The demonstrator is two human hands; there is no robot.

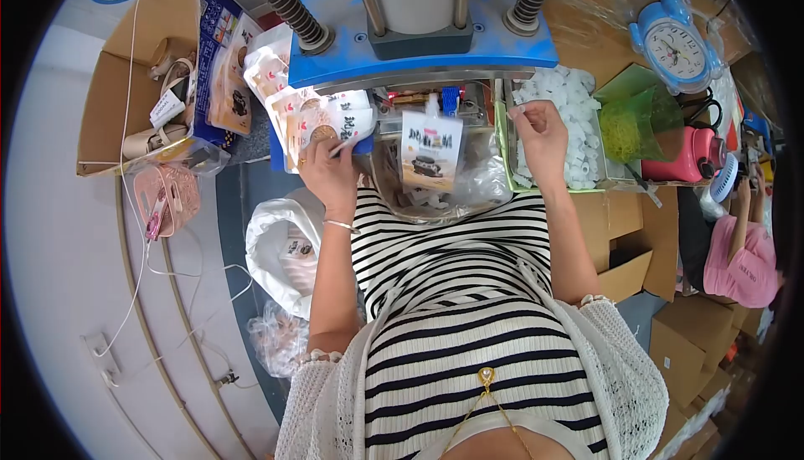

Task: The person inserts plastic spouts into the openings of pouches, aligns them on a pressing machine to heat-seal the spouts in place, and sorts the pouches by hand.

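My left hand [329, 171] is at the front edge of a stack of printed pouches [356, 117], its fingers closed on the edge of one pouch. My right hand [543, 138] is raised over the left side of a box of white plastic spouts [574, 108]. Its thumb and fingertips are pinched together, and anything between them is too small to make out. Between my hands, a white printed pouch with a spout [432, 150] stands upright below the press, touched by neither hand. Behind it is a lined bin [481, 205] holding clear plastic.
A blue press head [419, 60] hangs just beyond my hands. At right are a green clear container [641, 117], a pink bottle [682, 154] and an alarm clock [677, 46]. A cardboard box [109, 117] stands left, a white sack [272, 226] below. Another person in pink [741, 259] sits far right.
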